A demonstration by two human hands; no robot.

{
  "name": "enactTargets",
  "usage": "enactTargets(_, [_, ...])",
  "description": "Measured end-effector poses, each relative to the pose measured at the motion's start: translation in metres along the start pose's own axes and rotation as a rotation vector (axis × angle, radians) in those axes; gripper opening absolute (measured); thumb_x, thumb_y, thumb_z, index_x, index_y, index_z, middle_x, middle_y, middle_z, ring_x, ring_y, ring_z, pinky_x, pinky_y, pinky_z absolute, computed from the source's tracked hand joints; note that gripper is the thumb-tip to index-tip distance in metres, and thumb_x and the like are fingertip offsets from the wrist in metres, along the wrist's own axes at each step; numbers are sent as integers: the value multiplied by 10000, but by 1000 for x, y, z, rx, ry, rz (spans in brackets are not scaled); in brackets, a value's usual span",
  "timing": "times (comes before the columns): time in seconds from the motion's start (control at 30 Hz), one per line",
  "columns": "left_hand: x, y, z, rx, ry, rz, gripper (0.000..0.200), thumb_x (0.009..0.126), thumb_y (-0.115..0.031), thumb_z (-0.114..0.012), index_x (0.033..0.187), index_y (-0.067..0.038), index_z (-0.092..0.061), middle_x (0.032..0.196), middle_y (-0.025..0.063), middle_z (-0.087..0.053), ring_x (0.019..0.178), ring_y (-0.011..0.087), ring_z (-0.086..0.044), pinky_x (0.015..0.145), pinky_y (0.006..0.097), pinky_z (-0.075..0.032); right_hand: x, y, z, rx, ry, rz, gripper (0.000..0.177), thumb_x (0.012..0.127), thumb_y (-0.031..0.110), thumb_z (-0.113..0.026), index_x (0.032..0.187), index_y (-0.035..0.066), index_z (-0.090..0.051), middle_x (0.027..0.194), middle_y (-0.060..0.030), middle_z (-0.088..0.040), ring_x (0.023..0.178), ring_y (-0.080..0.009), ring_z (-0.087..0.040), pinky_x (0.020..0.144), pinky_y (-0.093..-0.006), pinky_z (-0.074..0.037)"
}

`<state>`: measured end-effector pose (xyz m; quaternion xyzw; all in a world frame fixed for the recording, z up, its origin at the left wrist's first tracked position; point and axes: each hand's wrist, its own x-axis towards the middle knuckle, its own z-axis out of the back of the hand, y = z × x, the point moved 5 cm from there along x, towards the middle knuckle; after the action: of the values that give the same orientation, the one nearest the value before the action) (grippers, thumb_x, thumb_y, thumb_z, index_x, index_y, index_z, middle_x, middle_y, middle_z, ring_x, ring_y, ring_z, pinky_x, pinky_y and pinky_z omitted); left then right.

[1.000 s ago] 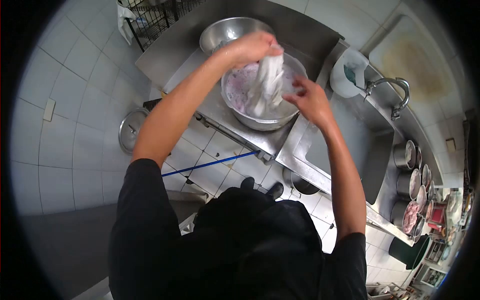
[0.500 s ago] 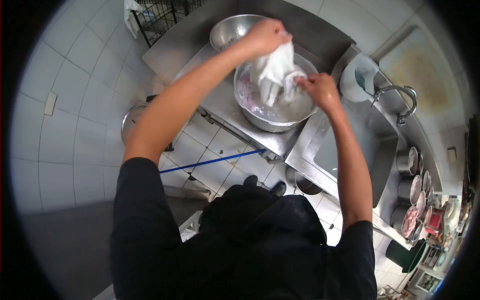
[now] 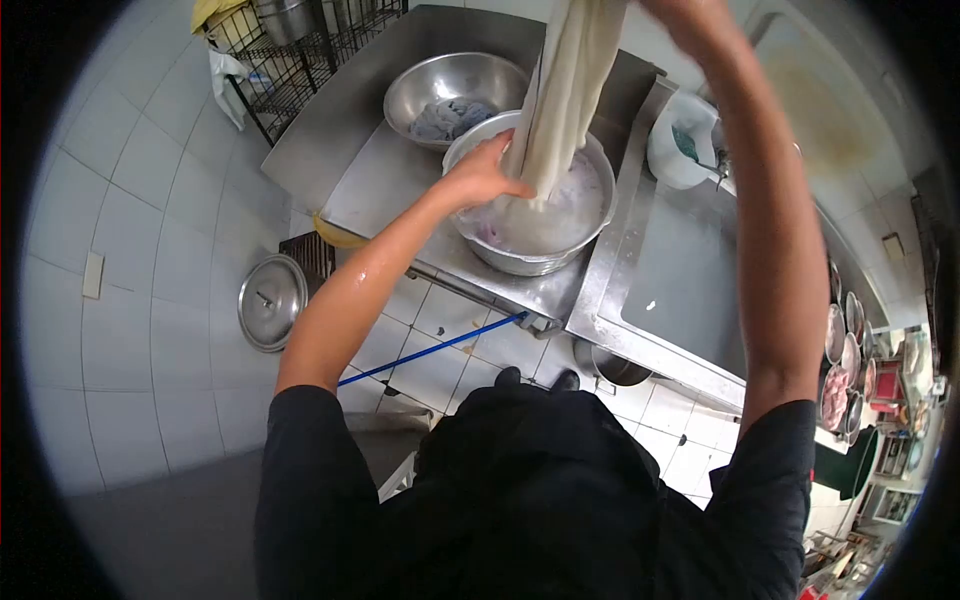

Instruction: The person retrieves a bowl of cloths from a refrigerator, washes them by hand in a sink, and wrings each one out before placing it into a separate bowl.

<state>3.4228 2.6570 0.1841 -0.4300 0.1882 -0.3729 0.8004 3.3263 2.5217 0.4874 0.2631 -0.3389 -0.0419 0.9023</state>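
A long whitish cloth [image 3: 570, 85] hangs stretched down into a large metal pot [image 3: 530, 264] of cloudy water. My left hand [image 3: 487, 175] is at the cloth's lower part, over the pot, with thumb and fingers spread around its side. High at the top edge of the view is my right hand [image 3: 690, 22], blurred and partly cut off, beside the cloth's upper end; its fingers are out of sight. Behind the pot, a metal bowl [image 3: 455, 72] holds grey wet cloth [image 3: 450, 118].
Right of the pot is a sink basin [image 3: 690, 270] with a white container [image 3: 680, 150] at its back corner. A wire rack [image 3: 285, 75] stands at the back left, a round lid [image 3: 272, 300] below it. A blue stick [image 3: 430, 350] crosses low down.
The cloth, bunched over the pot before, now hangs long and stretched. My right hand has risen to the top edge; my left hand has come down to the cloth's lower part.
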Motion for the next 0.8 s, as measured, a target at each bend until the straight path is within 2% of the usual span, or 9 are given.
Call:
enactTargets(0.13, [-7,-23,0,-51,-22,-55,979,609,-320,-821,1403,-9,-340,1412,215,-390,1267,316,-440,1048,370,-352,16,25,18,150,-214,75,347,899,277,-544,818,-36,-668,660,-121,-612,634,-201,-555,607,-409,-461])
enactTargets(0.23, [-10,1,-19,-52,71,41,917,674,-268,-806,1413,-8,-330,1424,198,-387,1324,309,-365,1084,371,-303,12,-17,-17,34,-34,-146,358,899,294,-556,875,-42,-681,702,-138,-638,658,-198,-572,655,-394,-478])
enactTargets(0.3, [-18,21,-29,42,52,213,916,666,-263,-810,1411,-16,-337,1418,202,-396,1330,299,-358,1083,380,-303,-20,-70,-77,-180,154,317,316,882,304,-514,896,31,-673,771,-194,-658,674,-350,-640,631,-434,-502])
enactTargets(0.37, [-15,60,-47,99,78,102,906,643,-220,-821,1394,-10,-359,1288,180,-527,1039,251,-592,870,358,-488,-76,-100,-134,-392,285,202,206,759,216,-549,722,69,-690,770,-166,-669,697,-309,-664,645,-461,-526])
enactTargets(0.4, [-21,66,-53,37,59,120,875,642,-164,-811,1382,-4,-373,1216,160,-575,909,219,-622,743,340,-521,-98,-140,-172,-423,391,167,249,726,263,-596,894,143,-735,905,-124,-689,810,-314,-656,739,-439,-515])
enactTargets(0.47, [-37,-5,-57,-102,231,135,837,655,-78,-776,1378,5,-363,1078,138,-646,970,260,-612,792,344,-514,-118,-175,-235,-181,73,169,197,677,187,-625,829,129,-736,841,-153,-679,839,-341,-645,755,-464,-505])
enactTargets(0.53, [-16,69,-67,-274,107,238,964,601,24,-779,1418,10,-268,1214,174,-551,943,249,-611,730,362,-535,-91,-110,-158,-5,221,-250,180,669,151,-629,776,26,-702,840,-232,-655,850,-360,-651,743,-479,-514])
enactTargets(0.57, [-28,21,-69,-216,196,350,980,595,37,-778,1424,7,-255,1312,180,-466,1058,251,-561,784,361,-528,-76,-97,-134,233,36,-316,166,662,137,-639,736,-4,-689,834,-244,-652,857,-379,-649,748,-473,-522])
enactTargets(0.8, [28,61,-60,-562,179,440,579,855,-232,-682,1330,-27,-424,1255,131,-517,1075,273,-556,871,415,-492,72,-77,-57,77,-141,-111,156,701,110,-619,736,-36,-662,841,-247,-641,890,-358,-634,790,-404,-506])
